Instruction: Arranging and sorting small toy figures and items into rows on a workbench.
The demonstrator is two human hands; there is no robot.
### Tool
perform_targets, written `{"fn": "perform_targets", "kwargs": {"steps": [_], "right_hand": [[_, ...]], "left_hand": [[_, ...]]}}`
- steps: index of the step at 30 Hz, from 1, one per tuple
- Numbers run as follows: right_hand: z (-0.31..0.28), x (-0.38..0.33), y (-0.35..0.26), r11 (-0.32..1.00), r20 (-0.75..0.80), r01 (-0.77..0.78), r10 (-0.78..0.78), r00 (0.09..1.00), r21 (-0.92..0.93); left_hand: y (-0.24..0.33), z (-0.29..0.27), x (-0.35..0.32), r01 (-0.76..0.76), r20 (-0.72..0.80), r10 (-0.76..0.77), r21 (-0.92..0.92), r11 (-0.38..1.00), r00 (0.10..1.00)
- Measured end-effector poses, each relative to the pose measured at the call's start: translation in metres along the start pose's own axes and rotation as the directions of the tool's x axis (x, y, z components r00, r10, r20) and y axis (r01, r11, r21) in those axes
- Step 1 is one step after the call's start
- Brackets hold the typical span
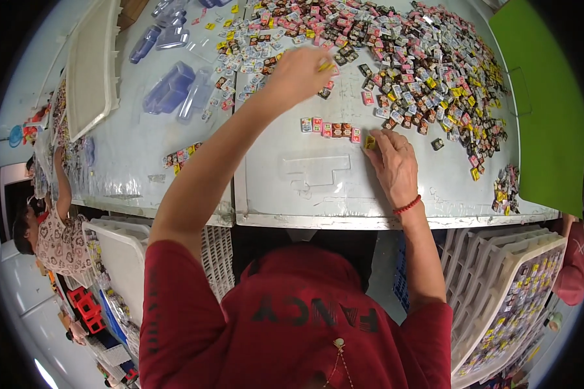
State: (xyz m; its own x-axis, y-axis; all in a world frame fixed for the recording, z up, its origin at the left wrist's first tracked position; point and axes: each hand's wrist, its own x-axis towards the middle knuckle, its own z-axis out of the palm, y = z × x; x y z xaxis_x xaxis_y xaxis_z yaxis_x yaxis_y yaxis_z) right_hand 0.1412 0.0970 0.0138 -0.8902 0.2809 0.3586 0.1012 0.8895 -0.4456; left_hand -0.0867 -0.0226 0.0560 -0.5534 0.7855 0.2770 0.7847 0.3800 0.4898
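My R hand [394, 165] pinches a yellow pack [370, 142]; pack row [331, 129] lies just to its left, long axis L–R (R is nearer). L hand [300, 74], beyond the row, holds yellow piece [325, 66].

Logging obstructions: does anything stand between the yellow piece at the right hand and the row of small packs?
Nothing visible does: only a strip of bare tabletop shows between the yellow piece at the right hand and the row's pink end. The clear plastic lies nearer the person.
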Motion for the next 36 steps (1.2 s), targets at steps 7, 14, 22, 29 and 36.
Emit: {"fn": "perform_targets", "kwargs": {"steps": [7,14,22,29,36], "right_hand": [[0.006,0.000,0.003,0.994,-0.036,0.108,-0.109,0.993,-0.013],[0.005,-0.003,0.005,0.993,-0.036,0.114,-0.115,0.993,-0.021],[0.011,-0.001,0.006,0.995,-0.068,0.098,-0.097,0.993,-0.002],[0.018,0.004,0.004,0.995,-0.061,0.102,-0.101,0.993,0.008],[0.007,0.014,-0.003,0.993,0.028,0.118,-0.119,0.993,0.029]], "left_hand": [[-0.012,-0.006,-0.111,0.217,0.030,-0.215,-0.093,0.972,0.976],[-0.009,-0.012,-0.109,-0.072,0.028,0.073,-0.015,0.997,0.997],[-0.006,0.027,-0.091,-0.248,0.117,0.270,-0.177,0.952,0.956],[-0.001,0.029,-0.095,-0.193,0.111,0.227,-0.258,0.947,0.967],[-0.018,0.001,-0.107,-0.201,0.118,0.218,-0.140,0.970,0.969]]}}
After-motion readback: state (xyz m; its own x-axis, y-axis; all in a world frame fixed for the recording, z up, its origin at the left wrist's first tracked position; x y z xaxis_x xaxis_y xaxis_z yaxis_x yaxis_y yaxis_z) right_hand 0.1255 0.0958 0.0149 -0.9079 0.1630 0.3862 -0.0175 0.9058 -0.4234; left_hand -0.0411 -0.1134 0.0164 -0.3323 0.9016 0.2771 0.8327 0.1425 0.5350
